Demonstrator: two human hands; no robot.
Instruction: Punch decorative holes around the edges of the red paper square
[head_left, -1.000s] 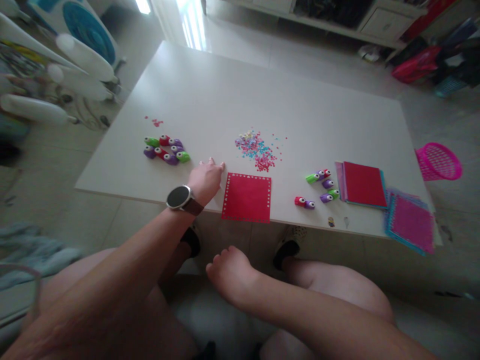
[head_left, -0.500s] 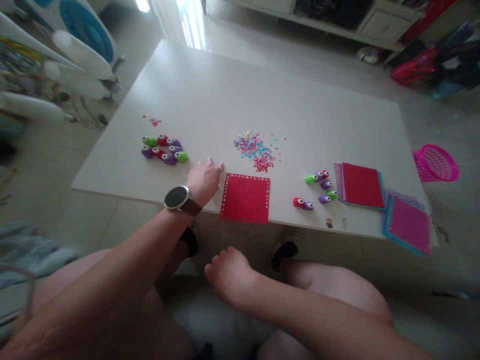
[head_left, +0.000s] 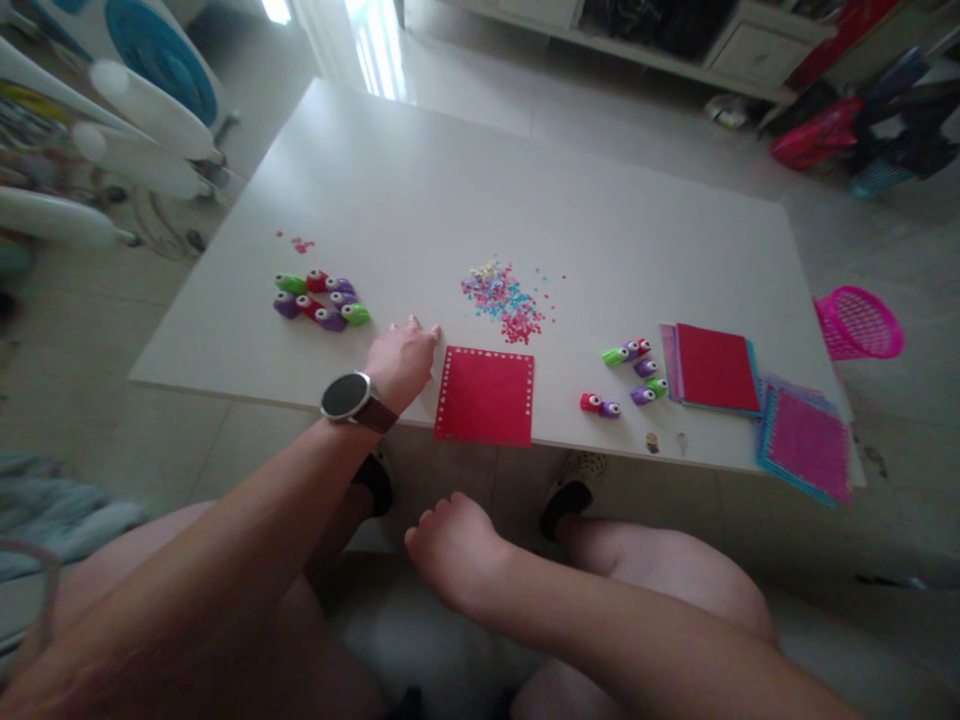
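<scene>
My left hand [head_left: 403, 362], with a watch [head_left: 346, 397] on its wrist, rests on the white table with fingers spread and nothing in them. Just right of it lies a red square sheet [head_left: 486, 395], punched with small holes along its edges; its near side reaches the table's front edge. My right hand [head_left: 454, 550] hangs above my lap, short of the table, fingers curled in; whatever they may hold is hidden. Beyond the sheet sits a heap of coloured paper confetti [head_left: 504, 300]. Small craft hole punches [head_left: 330, 318] in green, red and purple cluster left of my left hand.
More hole punches [head_left: 643, 368] stand to the right. Beside them lie a stack of coloured paper [head_left: 716, 368] and a pile of punched sheets [head_left: 806, 440] at the right corner. A pink basket [head_left: 859, 322] is past the table's right edge. A few red bits [head_left: 302, 245] lie at left.
The whole view has shifted slightly, so everything appears a little further left. My hands have hardly moved, and the sheet lies as before.
</scene>
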